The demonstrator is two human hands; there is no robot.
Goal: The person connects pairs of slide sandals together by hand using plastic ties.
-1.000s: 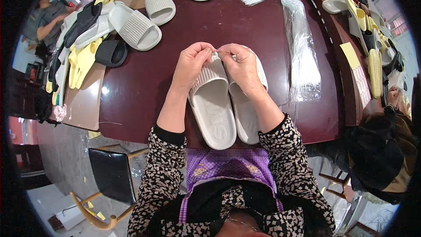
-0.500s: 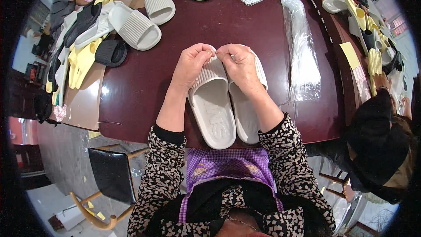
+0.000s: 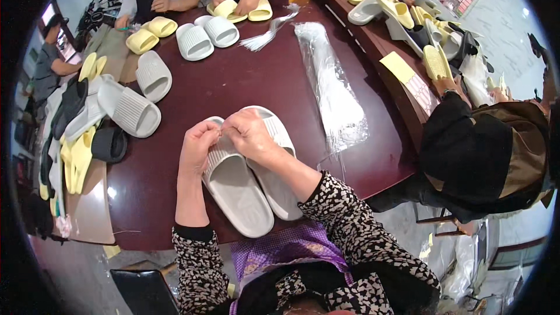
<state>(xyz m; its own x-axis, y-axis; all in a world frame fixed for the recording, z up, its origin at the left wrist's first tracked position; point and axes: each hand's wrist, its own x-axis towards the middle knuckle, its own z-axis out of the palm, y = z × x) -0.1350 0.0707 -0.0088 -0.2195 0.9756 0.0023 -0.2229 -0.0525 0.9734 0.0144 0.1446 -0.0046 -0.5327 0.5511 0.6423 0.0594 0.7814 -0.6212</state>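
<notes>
A pair of light grey ribbed slippers lies before me on the dark red table, toes pointing away. At the toe of the left slipper [image 3: 239, 198], my left hand [image 3: 197, 144] pinches with thumb and fingertips. My right hand [image 3: 251, 135] pinches close beside it, fingertips nearly touching the left ones. What they hold is too fine to make out. My right wrist and forearm cross over the right slipper [image 3: 279, 195], hiding part of its strap.
A clear bag of white strands [image 3: 335, 93] lies to the right, with loose white strands [image 3: 265, 35] beyond. Grey slippers [image 3: 195, 42] stand at the far side, where co-workers handle yellow slippers [image 3: 230, 11]. Mixed slippers are piled left; a co-worker [image 3: 484, 157] sits right.
The view has tilted up and turned right, bringing the co-workers across the table into sight. Both hands stay pinched together at the left slipper's toe.
</notes>
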